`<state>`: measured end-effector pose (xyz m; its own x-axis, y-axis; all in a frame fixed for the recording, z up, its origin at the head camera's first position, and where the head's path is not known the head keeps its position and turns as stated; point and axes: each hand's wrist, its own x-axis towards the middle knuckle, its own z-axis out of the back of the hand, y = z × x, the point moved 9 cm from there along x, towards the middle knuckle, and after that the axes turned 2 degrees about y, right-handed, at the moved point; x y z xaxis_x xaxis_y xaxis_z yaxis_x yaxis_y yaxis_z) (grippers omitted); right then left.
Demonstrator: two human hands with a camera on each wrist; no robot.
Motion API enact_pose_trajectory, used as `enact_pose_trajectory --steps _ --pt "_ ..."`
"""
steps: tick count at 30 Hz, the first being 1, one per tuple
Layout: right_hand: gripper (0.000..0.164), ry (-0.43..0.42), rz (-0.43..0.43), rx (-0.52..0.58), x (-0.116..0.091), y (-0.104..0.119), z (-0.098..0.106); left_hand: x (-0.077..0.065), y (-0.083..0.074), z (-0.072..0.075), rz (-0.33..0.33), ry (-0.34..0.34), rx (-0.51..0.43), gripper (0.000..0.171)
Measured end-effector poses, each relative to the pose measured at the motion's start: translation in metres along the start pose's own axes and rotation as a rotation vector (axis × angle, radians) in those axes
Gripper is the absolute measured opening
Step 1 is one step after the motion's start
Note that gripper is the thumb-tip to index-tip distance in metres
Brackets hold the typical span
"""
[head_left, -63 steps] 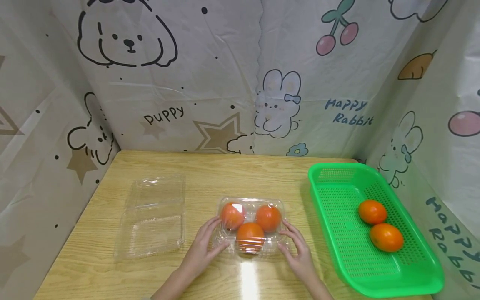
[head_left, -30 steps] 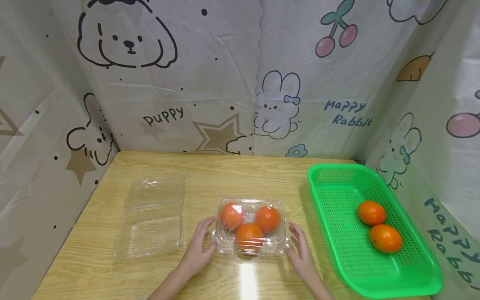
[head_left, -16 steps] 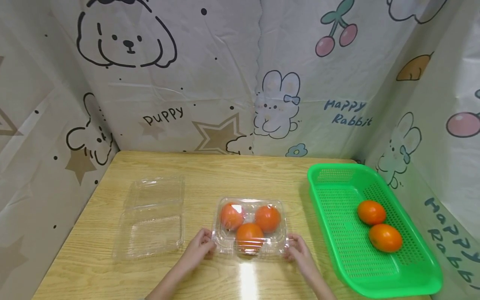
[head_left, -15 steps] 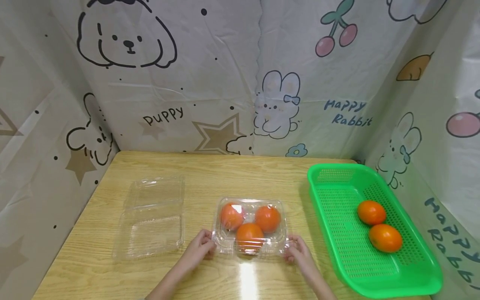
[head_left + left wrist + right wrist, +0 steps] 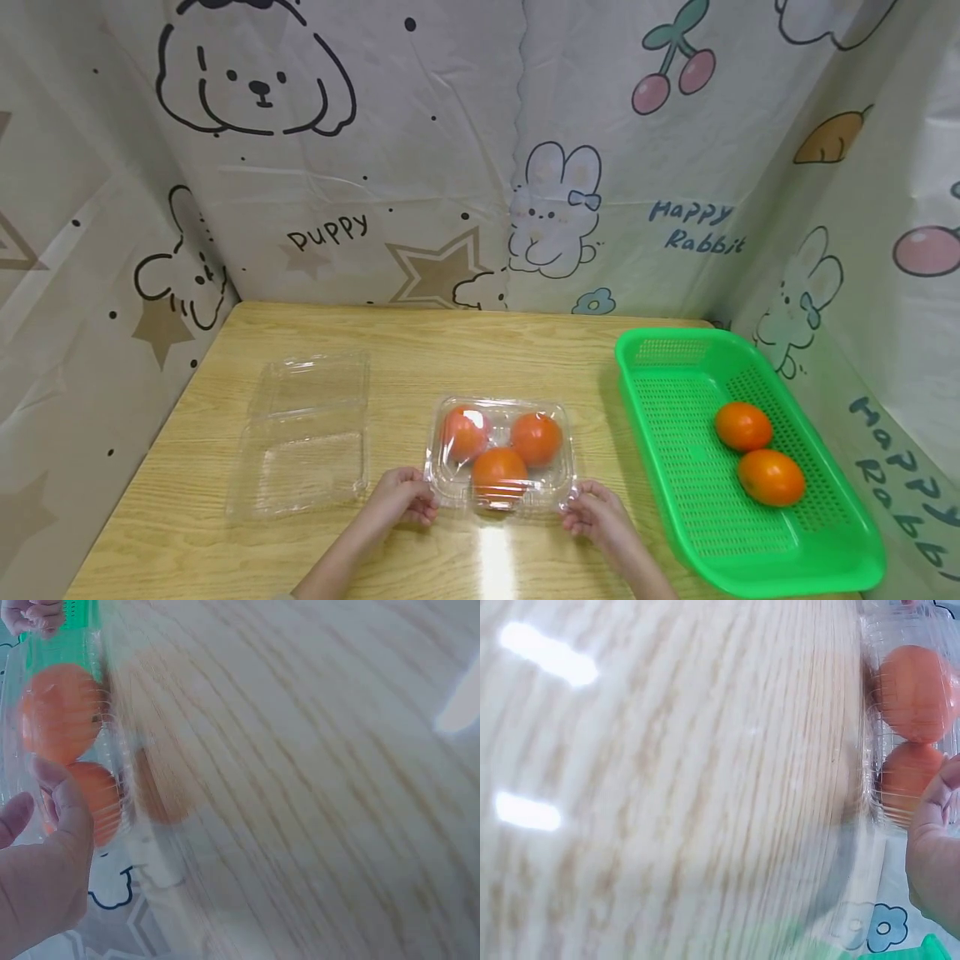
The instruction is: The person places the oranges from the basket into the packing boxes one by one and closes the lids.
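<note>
A clear plastic clamshell box (image 5: 572,454) sits mid-table with its lid down over three oranges (image 5: 536,438). At its front left corner, my left hand (image 5: 401,497) pinches the rim with curled fingers. My right hand (image 5: 598,511) grips the front right corner between thumb and fingers. In the left wrist view, thumb and forefinger of the left hand (image 5: 56,851) bend at the box's end, beside an orange (image 5: 64,712) seen through the plastic. The right wrist view has the right hand (image 5: 934,844) at the opposite end, its fingertips partly cut off.
An opened clear clamshell box (image 5: 307,433) lies on the left of the wooden table (image 5: 465,350). On the right stands a green plastic basket (image 5: 693,517) with two oranges (image 5: 771,477) in it. Printed cloth (image 5: 435,108) walls off the back and sides.
Both hands have come off the lid's sides and slid down toward the front corners, fingers curling onto the rim. The box has stayed nearly in place.
</note>
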<state>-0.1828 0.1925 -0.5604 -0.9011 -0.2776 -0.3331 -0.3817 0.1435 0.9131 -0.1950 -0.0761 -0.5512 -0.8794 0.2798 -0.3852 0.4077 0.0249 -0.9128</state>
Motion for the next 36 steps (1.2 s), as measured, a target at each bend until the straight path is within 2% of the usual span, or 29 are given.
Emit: enact_pose_trajectory --steps 7,16,26,36 --pt "0.011 0.033 -0.011 0.052 -0.0011 0.0002 -0.0015 -0.0016 -0.0006 -0.0002 0.013 0.016 -0.017 0.012" --pt "0.013 0.084 0.007 0.066 -0.0015 0.0022 -0.0038 -0.0015 -0.0007 0.0013 0.021 0.01 -0.021 0.006" --pt "0.011 0.072 0.004 0.043 -0.0023 0.003 -0.0031 -0.0015 0.0001 0.0016 0.033 0.031 -0.009 0.007" --pt "0.006 0.04 0.009 0.03 -0.003 0.0022 -0.0022 -0.0023 0.0005 0.0019 0.025 0.035 -0.014 0.015"
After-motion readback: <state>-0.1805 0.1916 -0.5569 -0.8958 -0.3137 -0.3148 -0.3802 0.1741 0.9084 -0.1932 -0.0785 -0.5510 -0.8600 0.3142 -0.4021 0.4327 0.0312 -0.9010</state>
